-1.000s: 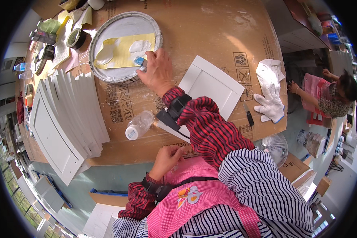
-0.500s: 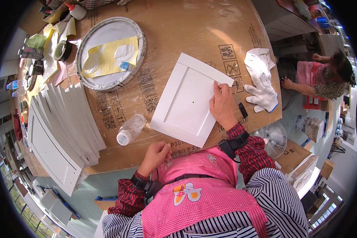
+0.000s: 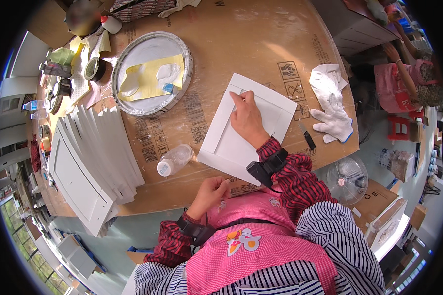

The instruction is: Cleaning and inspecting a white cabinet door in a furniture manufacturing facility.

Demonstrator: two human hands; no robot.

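Observation:
A white framed panel (image 3: pixel 221 148) with a recessed middle lies tilted on the cardboard-covered table. My right hand (image 3: pixel 249 117) rests over its recess, the index finger stretched to the inner upper-left corner and the other fingers bent; I see nothing held in it. My left hand (image 3: pixel 209 196) is curled at the near table edge, thumb and fingers together, their inside hidden. Between that hand and the round lid lies a clear plastic bottle (image 3: pixel 181 156) with a white cap. To the panel's right are a black-handled knife-like tool (image 3: pixel 308 139) and white work gloves (image 3: pixel 333 118).
A stack of white panels (image 3: pixel 79 169) leans at the left. Behind the bottle sits a big round lid (image 3: pixel 189 73) bearing yellow sandpaper (image 3: pixel 143 84) with white paste and a blue piece. Tape (image 3: pixel 94 69) is farther left. A fan (image 3: pixel 347 181) stands beyond the right edge; another person (image 3: pixel 396 81) works there.
My right hand has moved left across the panel, from its right inner edge to the upper-left inner corner. My left hand stays curled. The whole view has shifted slightly.

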